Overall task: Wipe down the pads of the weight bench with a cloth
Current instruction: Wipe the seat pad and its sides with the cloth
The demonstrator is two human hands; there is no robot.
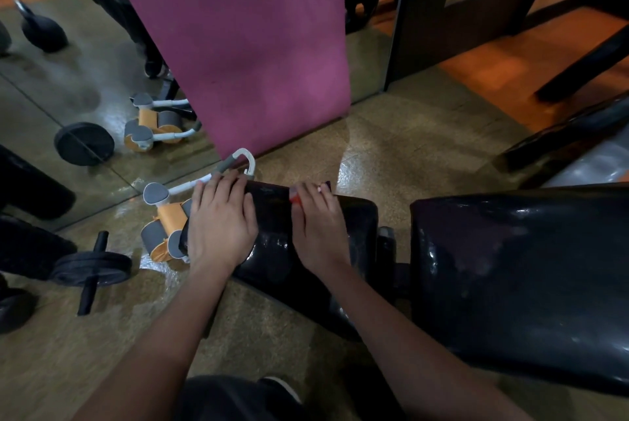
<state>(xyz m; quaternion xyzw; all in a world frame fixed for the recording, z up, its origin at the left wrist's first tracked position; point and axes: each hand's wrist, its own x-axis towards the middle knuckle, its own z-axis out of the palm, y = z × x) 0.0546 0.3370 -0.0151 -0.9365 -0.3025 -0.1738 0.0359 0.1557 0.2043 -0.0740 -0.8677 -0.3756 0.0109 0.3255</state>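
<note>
The weight bench has a small black seat pad (272,250) in the middle of the view and a larger glossy back pad (510,267) to its right. A dark cloth (269,197) with a red and grey patch lies stretched over the far edge of the seat pad. My left hand (221,219) lies palm down on the pad's left end, fingers over the cloth's left edge. My right hand (316,226) presses on the cloth's right part, thumb beside the red patch. How far the cloth reaches under my hands is hidden.
A purple mat (245,46) leans against a floor mirror (68,87) just beyond the bench. An orange and grey ab roller (163,226) and a black ab wheel (92,267) lie on the floor to the left. Another dark bench (561,138) stands at the right.
</note>
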